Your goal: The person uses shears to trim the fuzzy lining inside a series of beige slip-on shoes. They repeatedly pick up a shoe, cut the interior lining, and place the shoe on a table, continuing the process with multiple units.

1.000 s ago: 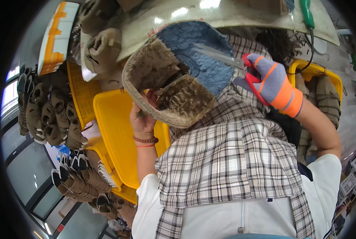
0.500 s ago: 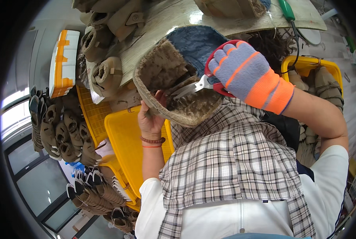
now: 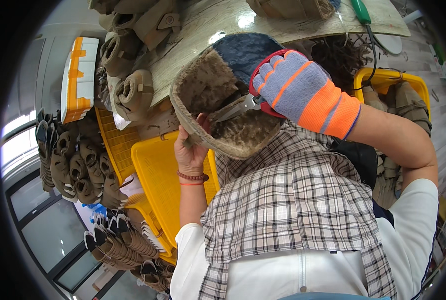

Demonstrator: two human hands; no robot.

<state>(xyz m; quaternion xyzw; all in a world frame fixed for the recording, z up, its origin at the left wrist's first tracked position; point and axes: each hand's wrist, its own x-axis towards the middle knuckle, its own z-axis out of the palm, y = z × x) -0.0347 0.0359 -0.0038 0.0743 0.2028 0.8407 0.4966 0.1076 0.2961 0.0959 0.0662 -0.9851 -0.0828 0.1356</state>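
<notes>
A fur-lined boot upper (image 3: 205,82), brown plush with a dark blue plush section at the far side, is held up in front of my plaid apron (image 3: 288,200). My bare left hand (image 3: 190,152) grips its near left edge, fingers curled onto the plush and the thumb at the outside. In my right hand (image 3: 303,92), which wears a grey and orange glove, is a pair of red-handled scissors (image 3: 243,107). Their metal blades reach into the lining, close to the left fingertips, and look nearly together. Part of the handles is hidden behind the gloved fingers.
Brown boot uppers (image 3: 135,92) lie on the table (image 3: 193,45) ahead. A green-handled tool (image 3: 361,12) with a black cord rests at its right. Yellow crates (image 3: 155,170) stand at left, and another yellow crate (image 3: 418,82) holds boots at right. Boots (image 3: 110,237) fill racks at lower left.
The scissor blades have come closer together, and the gloved right hand has shifted slightly left. The boot upper and my left hand have moved a little to the right.
</notes>
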